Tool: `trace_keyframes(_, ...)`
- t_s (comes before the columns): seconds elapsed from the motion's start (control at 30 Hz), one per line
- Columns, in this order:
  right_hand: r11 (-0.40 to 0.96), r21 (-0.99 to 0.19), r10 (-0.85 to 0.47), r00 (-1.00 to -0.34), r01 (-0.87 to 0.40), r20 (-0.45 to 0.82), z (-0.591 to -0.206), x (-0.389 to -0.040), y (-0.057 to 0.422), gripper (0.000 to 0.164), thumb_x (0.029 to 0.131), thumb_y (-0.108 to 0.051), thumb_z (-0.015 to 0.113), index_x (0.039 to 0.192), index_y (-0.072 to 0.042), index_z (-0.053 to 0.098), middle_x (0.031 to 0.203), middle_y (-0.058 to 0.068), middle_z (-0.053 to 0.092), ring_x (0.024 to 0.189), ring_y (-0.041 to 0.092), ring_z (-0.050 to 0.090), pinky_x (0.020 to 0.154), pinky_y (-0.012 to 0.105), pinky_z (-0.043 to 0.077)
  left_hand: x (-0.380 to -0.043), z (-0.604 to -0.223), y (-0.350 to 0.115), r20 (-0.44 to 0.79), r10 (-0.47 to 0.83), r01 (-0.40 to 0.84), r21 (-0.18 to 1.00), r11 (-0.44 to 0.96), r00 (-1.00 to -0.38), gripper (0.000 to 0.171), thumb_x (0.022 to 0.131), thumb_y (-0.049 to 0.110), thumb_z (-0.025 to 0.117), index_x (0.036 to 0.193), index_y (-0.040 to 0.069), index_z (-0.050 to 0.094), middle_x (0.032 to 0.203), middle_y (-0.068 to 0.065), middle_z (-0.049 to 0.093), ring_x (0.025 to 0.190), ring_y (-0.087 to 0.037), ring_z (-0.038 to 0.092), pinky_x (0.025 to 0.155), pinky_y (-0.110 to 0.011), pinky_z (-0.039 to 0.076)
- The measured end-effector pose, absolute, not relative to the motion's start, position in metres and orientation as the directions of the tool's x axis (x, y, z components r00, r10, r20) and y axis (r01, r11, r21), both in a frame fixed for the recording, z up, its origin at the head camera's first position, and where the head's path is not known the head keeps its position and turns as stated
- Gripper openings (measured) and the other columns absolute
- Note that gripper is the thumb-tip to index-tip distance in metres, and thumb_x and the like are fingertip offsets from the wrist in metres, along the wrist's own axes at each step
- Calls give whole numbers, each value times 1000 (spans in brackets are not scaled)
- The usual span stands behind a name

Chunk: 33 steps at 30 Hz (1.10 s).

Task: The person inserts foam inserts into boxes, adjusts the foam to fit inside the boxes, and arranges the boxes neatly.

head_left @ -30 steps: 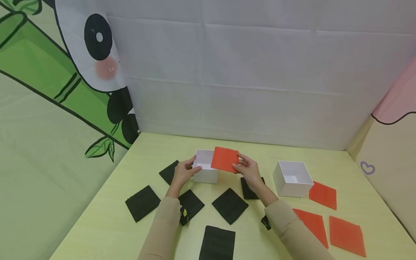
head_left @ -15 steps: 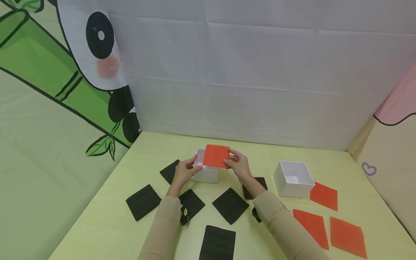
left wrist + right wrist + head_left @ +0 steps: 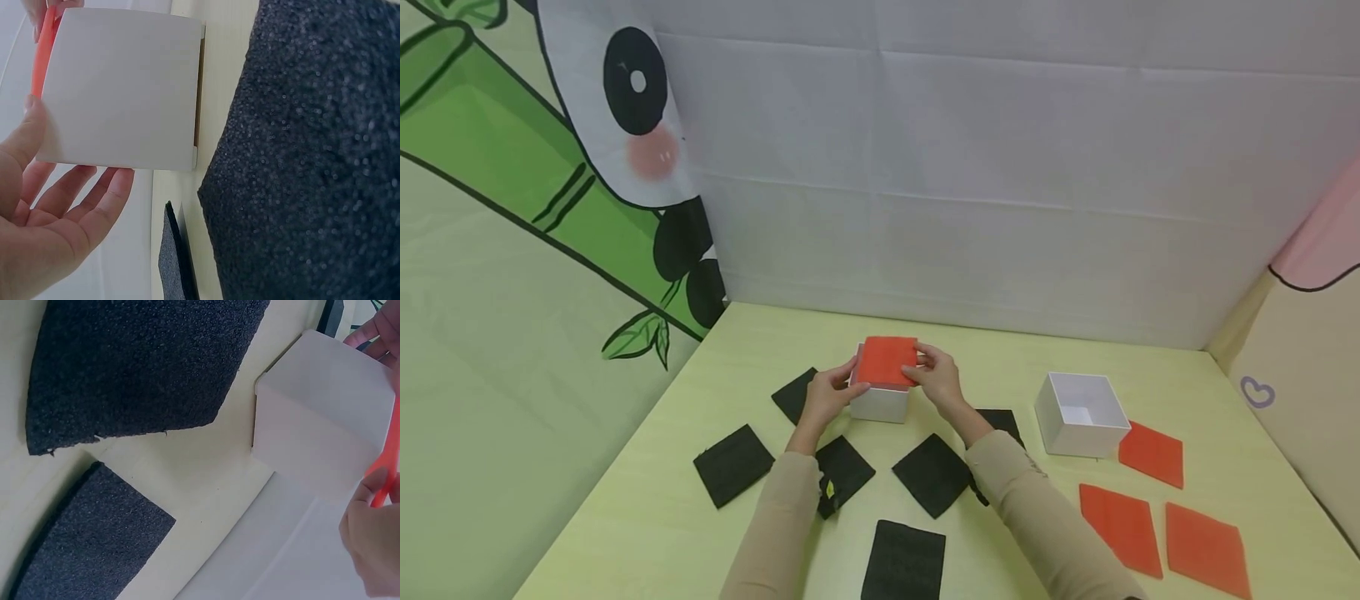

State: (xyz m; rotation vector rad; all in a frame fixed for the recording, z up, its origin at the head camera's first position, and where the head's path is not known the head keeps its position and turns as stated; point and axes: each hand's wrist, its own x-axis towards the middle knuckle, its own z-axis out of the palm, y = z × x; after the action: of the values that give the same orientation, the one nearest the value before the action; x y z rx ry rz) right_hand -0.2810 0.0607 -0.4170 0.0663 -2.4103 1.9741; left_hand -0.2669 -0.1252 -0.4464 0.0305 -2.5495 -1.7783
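Observation:
In the head view an orange foam square (image 3: 885, 362) lies over the top of a white open-topped box (image 3: 878, 407), covering most of its opening. My right hand (image 3: 940, 381) pinches the square at its right edge between thumb and fingers. At the box's left side, my left hand (image 3: 827, 398) holds it, fingers along the wall and thumb by the front rim. From the left wrist, the box (image 3: 122, 87) shows upright on the table, with the orange edge (image 3: 42, 62) at its rim. The right wrist view shows the pinched edge of the foam (image 3: 391, 445). The box's inside is mostly hidden.
Another white box (image 3: 1056, 427) stands open to the right, with orange squares (image 3: 1151, 454) lying beside and in front of it. Several black foam squares (image 3: 931, 475) are spread over the near and left table. A white cloth wall (image 3: 970, 192) rises behind the table.
My right hand has carried the orange square leftward and lowered it from the box's right side to over its opening. The left hand has kept its place at the box.

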Motion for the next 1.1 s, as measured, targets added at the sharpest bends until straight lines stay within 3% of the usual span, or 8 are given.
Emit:
trace_keyframes(0.17, 244, -967, -11, -998, -70, 70, -417, -283, 58, 49, 77, 3, 66, 123, 5, 50, 98, 20, 59, 80, 24, 59, 65, 29, 51, -266, -445, -125, 24, -27, 13, 940, 342, -999, 58, 75, 23, 72, 129, 16, 50, 123, -11, 53, 102, -27, 56, 74, -35, 49)
trace_keyframes(0.43, 341, -937, -29, -997, -82, 77, -418, -283, 55, 46, 78, -1, 67, 121, 5, 53, 98, 17, 58, 87, 26, 55, 69, 28, 48, -265, -444, -126, 19, -22, 11, 939, 343, -1000, 59, 76, 23, 71, 130, 16, 48, 126, -9, 50, 103, -27, 55, 76, -36, 49)
trace_keyframes(0.67, 378, -921, -56, -996, -92, 76, -420, -284, 56, 44, 78, 0, 67, 119, 7, 54, 93, 15, 58, 82, 23, 52, 66, 25, 45, -266, -446, -125, 27, -17, 19, 937, 350, -999, 59, 77, 24, 71, 130, 15, 47, 127, -9, 49, 104, -29, 54, 77, -37, 48)
trace_keyframes(0.9, 515, -847, -89, -991, -131, 100, -421, -285, 53, 43, 75, -1, 69, 115, 6, 57, 80, 8, 51, 74, 19, 45, 58, 22, 38, -265, -448, -125, 50, -17, 41, 933, 358, -999, 60, 77, 23, 71, 131, 12, 47, 128, -11, 48, 106, -32, 53, 78, -39, 48)
trace_keyframes(1.1, 547, -826, -109, -990, -138, 94, -420, -284, 53, 42, 74, 0, 70, 114, 6, 58, 82, 10, 53, 73, 19, 45, 56, 22, 38, -266, -449, -125, 56, -17, 46, 933, 358, -998, 59, 77, 23, 70, 130, 12, 47, 128, -11, 48, 105, -32, 54, 78, -38, 48)
